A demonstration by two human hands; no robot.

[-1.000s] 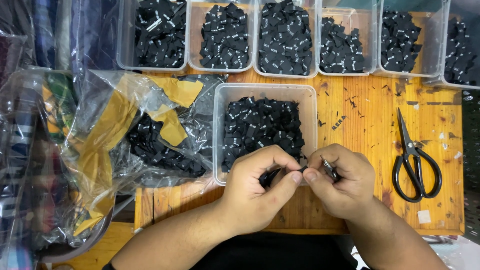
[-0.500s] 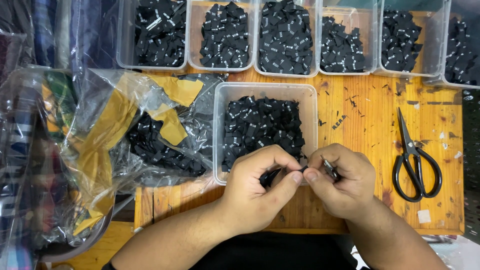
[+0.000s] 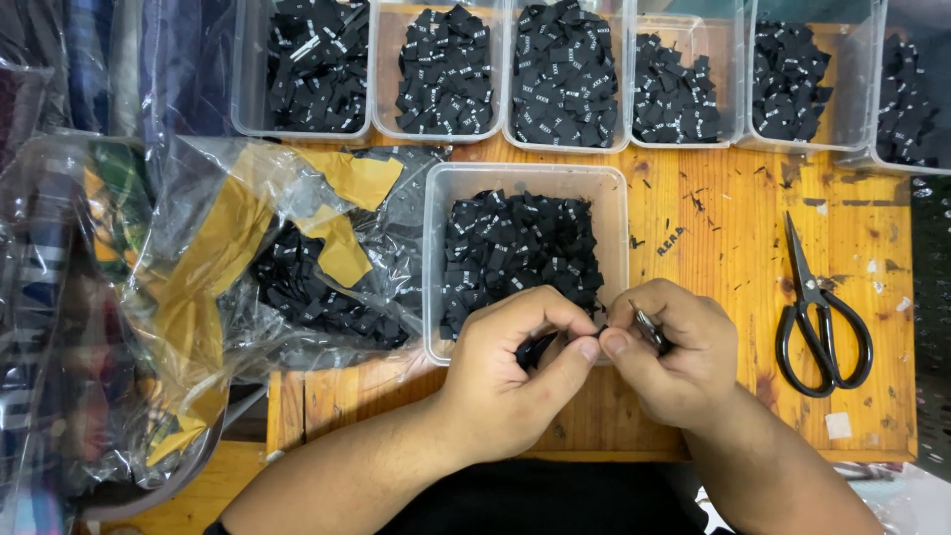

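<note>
**Hands pinching a small black label at the tub's near rim**

The left hand [image 3: 510,381] pinches a small black woven label [image 3: 540,347]; the right hand [image 3: 674,347] grips a thin metal tool [image 3: 646,327], apparently mid-trim. Next move likely demands fingertip precision. At 12 o'clock, a clear plastic tub [image 3: 525,178] of folded labels; at 3 o'clock, black scissors [image 3: 822,322] on scuffed wood.
</note>
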